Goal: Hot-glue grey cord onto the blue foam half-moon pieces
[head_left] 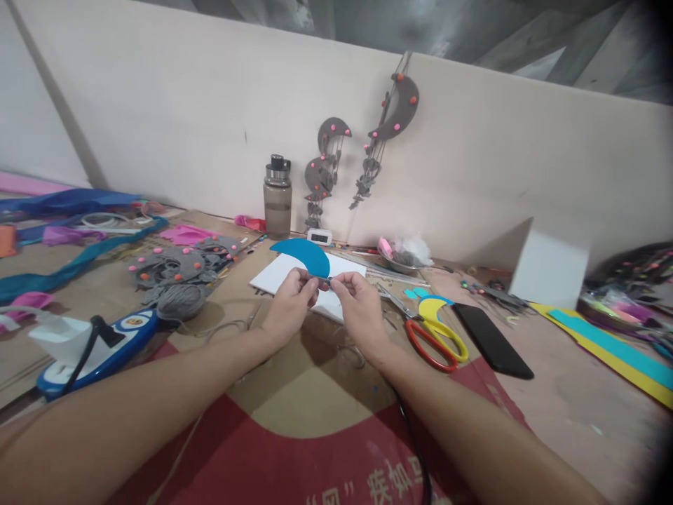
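Near the middle of the frame both hands meet over the bench [552, 393]. The left hand [288, 303] and the right hand [358, 301] each have their grip pinched closed on the lower edge of a blue crescent-shaped foam piece [303, 254], fingertips almost touching one another. The crescent stands up from the fingers and curves toward the upper left, in front of a white sheet [273, 275] that lies flat on the cardboard just behind the hands.

Right of the right hand lie scissors [434, 337] with one red and one yellow handle, and just beyond them a black phone [491, 340]. At lower left a blue and white glue gun [99, 354] rests near a ball of grey yarn [181, 300]. Behind the yarn lies a heap of grey felt shapes [179, 263] dotted with pink beads. A grey water bottle [277, 198] stands against the wall, and two grey moon hangings [392, 112] are fixed to the wall above it. A white box [549, 270] stands at right.
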{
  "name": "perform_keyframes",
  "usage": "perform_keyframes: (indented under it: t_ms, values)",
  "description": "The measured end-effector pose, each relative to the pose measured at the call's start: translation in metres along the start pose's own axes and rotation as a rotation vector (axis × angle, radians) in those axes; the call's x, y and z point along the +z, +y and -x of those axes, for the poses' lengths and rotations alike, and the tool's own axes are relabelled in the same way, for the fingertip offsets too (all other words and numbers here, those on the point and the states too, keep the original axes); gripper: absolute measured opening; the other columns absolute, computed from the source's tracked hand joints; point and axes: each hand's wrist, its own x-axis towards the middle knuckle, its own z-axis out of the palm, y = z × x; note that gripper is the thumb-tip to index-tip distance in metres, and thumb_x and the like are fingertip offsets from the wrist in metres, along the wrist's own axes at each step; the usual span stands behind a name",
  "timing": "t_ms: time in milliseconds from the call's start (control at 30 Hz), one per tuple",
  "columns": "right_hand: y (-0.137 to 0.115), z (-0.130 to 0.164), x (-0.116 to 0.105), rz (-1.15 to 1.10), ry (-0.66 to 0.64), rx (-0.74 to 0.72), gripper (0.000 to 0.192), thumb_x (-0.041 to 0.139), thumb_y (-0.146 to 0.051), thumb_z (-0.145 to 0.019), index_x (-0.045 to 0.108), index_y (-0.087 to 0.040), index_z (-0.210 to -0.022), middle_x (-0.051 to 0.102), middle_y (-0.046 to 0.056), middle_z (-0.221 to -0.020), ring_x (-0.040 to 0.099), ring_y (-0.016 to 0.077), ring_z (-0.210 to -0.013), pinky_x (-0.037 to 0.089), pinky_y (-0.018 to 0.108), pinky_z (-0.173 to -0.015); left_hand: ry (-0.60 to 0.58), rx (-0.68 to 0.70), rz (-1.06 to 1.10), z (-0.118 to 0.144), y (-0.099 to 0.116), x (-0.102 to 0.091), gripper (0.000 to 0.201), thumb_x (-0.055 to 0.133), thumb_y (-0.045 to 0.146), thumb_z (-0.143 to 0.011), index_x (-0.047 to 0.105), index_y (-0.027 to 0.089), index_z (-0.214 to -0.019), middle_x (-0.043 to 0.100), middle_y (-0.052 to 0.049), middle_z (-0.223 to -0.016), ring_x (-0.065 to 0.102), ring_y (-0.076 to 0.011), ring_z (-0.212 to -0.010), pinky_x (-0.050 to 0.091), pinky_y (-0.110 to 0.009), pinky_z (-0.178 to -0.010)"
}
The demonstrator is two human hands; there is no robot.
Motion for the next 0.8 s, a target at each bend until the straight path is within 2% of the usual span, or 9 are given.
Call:
perform_keyframes:
  t_ms: [233,400,700,800]
  values:
    - [-0.0034,0.0023,-0.0018,0.046,0.019,0.019,0.021,0.049,-0.037,-0.081,0.058,-0.018,-0.077,0.065,0.000,-0.074,0.057,0.0139,-0.066,0.042,0.026,-0.063,-0.010,-0.052,0.103,0.0035,0.0051,0.0025,0.016,0.051,0.031,-0.082,0.041,0.019,-0.078,0.053,0.004,-0.063,0.044,-0.0088,-0.056,0.035,-0.022,-0.054]
    - [-0.0039,0.0036,-0.0013,0.031,0.016,0.028,0.018,0.049,-0.035,-0.080,0.058,-0.018,-0.077,0.066,0.001,-0.075,0.057,0.0136,-0.066,0.042,0.025,-0.063,-0.034,-0.039,0.149,0.0024,-0.0014,0.0019,0.017,0.050,0.033,-0.082,0.041,0.019,-0.079,0.058,0.001,-0.071,0.046,-0.0085,-0.059,0.036,-0.022,-0.055]
    - [0.0006,0.0028,0.0014,0.040,0.006,0.046,0.015,0.050,-0.032,-0.079,0.056,-0.019,-0.076,0.067,0.001,-0.075,0.057,0.0139,-0.065,0.041,0.026,-0.063,-0.039,-0.046,0.241,0.0035,-0.0020,0.0024,0.020,0.055,0.033,-0.078,0.041,0.019,-0.076,0.058,0.002,-0.068,0.047,-0.0081,-0.057,0.035,-0.020,-0.054]
    - [-0.0003,0.0038,0.0013,0.088,-0.008,0.004,0.014,0.048,-0.030,-0.080,0.056,-0.019,-0.075,0.064,0.001,-0.075,0.054,0.0139,-0.065,0.041,0.027,-0.063,-0.023,-0.057,0.245,0.0026,-0.0016,0.0020,0.019,0.056,0.031,-0.076,0.041,0.019,-0.075,0.058,0.002,-0.066,0.046,-0.0080,-0.055,0.035,-0.020,-0.053]
